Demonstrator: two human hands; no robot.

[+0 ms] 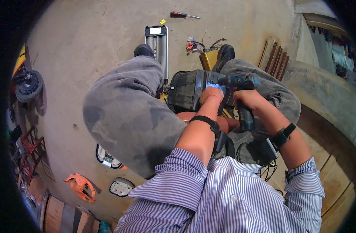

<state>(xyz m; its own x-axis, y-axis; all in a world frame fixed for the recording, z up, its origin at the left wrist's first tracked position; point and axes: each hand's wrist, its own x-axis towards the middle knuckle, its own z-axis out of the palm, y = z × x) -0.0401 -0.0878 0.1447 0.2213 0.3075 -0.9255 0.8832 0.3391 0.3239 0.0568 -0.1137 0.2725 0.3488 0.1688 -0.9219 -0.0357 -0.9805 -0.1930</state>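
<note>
A black cordless drill (244, 80) is in my right hand (246, 97), fingers wrapped round its handle, its front pointing left with a light shining on a black plastic housing (183, 89) between my knees. My left hand (211, 95) rests at the housing's lit right part, just left of the drill's front; its fingers are bent and mostly hidden, so what they hold is unclear. A gold metal box (208, 58) with several coloured connectors (192, 46) lies beside my right shoe. A silver finned metal unit (157, 50) with a black end lies beside my left shoe.
A screwdriver (180, 14) lies ahead on the concrete floor. At left are a black wheel (29, 86), red metal frames (32, 145) and an orange plastic part (80, 186). Two oval parts (121, 187) lie behind my left leg. Rusty bars (275, 60) lean by a concrete step (321, 85) at right.
</note>
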